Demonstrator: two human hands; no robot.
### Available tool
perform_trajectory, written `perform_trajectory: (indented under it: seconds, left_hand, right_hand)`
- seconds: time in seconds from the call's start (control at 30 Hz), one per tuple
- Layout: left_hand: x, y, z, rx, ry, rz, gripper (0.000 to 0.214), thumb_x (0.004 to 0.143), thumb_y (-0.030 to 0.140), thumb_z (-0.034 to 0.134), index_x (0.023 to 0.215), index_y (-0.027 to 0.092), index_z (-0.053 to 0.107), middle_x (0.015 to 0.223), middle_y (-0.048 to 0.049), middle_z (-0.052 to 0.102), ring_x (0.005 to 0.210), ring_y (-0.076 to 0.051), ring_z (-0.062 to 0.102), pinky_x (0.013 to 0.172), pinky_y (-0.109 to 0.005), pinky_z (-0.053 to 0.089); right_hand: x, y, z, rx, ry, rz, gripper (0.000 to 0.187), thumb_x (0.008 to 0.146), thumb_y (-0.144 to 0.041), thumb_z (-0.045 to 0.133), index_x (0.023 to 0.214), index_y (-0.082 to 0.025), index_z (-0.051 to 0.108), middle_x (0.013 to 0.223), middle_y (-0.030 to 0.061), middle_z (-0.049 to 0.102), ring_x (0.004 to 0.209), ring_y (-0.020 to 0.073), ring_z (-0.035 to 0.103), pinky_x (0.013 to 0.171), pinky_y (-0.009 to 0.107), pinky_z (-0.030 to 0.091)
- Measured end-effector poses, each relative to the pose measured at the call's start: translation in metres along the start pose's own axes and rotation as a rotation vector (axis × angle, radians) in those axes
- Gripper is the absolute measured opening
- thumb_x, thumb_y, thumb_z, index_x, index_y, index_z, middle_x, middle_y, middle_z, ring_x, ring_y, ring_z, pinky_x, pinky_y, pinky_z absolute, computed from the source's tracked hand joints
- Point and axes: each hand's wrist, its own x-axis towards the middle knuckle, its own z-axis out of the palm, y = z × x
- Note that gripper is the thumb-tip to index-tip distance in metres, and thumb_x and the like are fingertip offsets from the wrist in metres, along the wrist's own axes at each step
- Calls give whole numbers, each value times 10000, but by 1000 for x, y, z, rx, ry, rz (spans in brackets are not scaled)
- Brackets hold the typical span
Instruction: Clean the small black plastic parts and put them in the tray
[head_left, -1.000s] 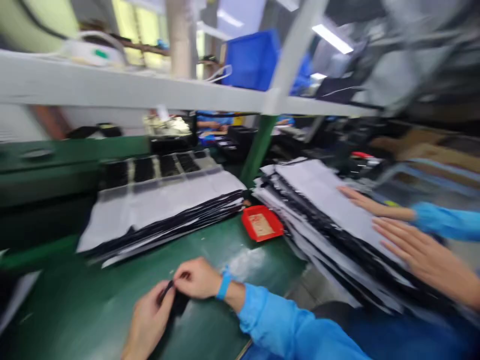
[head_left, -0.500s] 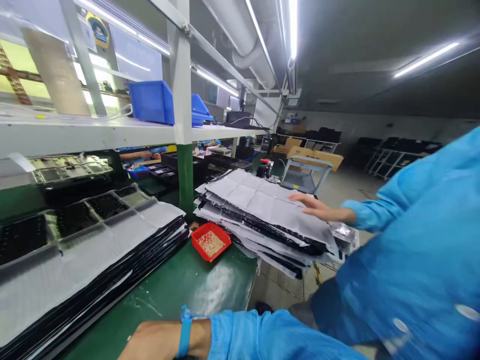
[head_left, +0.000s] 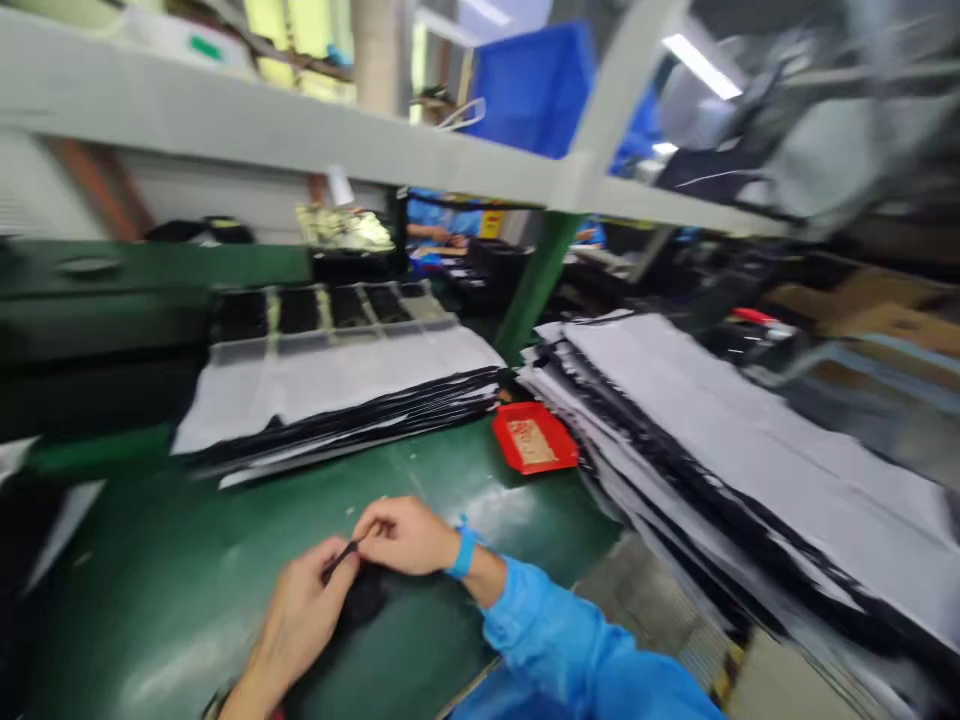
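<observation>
Close in, over the green tabletop, grips a small dark piece in left hand, thumb and fingers closed on it; pinches its upper end with right hand, fingertips together. Wears blue band on right wrist, blue sleeve behind it. Past the hands, has red tray with pale bits, just beside the black-and-white right stack, edges uneven. To the left, has left stack, also black-and-white, with dark panels along its back. Farther off, shows green post, white shelf, blue bin above; beyond, a person in blue, too blurred for detail.
</observation>
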Motion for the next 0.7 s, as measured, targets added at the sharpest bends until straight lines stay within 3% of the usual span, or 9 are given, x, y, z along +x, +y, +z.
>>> perform_trajectory:
  seconds: [0.1, 0.2, 0.3, 0.5, 0.7]
  left_hand:
    - [2, 18, -6, -326, -69, -137, 412, 785, 574, 508, 659, 182, 495, 568, 26, 410, 506, -89, 349, 466, -207, 275]
    - [-4, 27, -5, -573, -94, -252, 383, 722, 548, 575, 665, 186, 463, 526, 60, 355, 440, -54, 262, 415, -193, 191]
    - [-11, 33, -3, -749, -116, -298, 358, 690, 498, 627, 660, 182, 463, 497, 75, 365, 402, -31, 242, 389, -178, 173]
    - [-15, 37, -1, -975, -198, -376, 335, 645, 427, 705, 729, 142, 549, 507, 76, 432, 367, -6, 242, 362, -157, 165]
    - [-9, 37, -3, -1122, -213, -443, 295, 591, 340, 719, 767, 141, 592, 479, 81, 417, 341, -18, 234, 352, -165, 127]
  right_hand:
    - [-4, -3, 0, 98, 96, -80, 143, 903, -213, 563, 1021, -156, 621, 911, 47, 686, 761, 113, 635, 685, 213, 517]
    - [-8, -6, -2, 115, 233, -246, 65, 925, -161, 517, 933, -177, 579, 965, 76, 657, 910, 152, 633, 820, 289, 521]
    - [-15, -7, 0, 97, 277, -394, 134, 915, -84, 476, 875, -192, 545, 909, 57, 641, 871, 155, 622, 818, 318, 512]
    - [-13, -13, 6, 47, 258, -497, 204, 869, -8, 439, 864, -199, 511, 828, 24, 609, 771, 133, 589, 738, 297, 497]
    - [-15, -27, -4, -111, 99, -578, 203, 845, -29, 438, 856, -213, 525, 800, 45, 596, 750, 153, 597, 681, 298, 527]
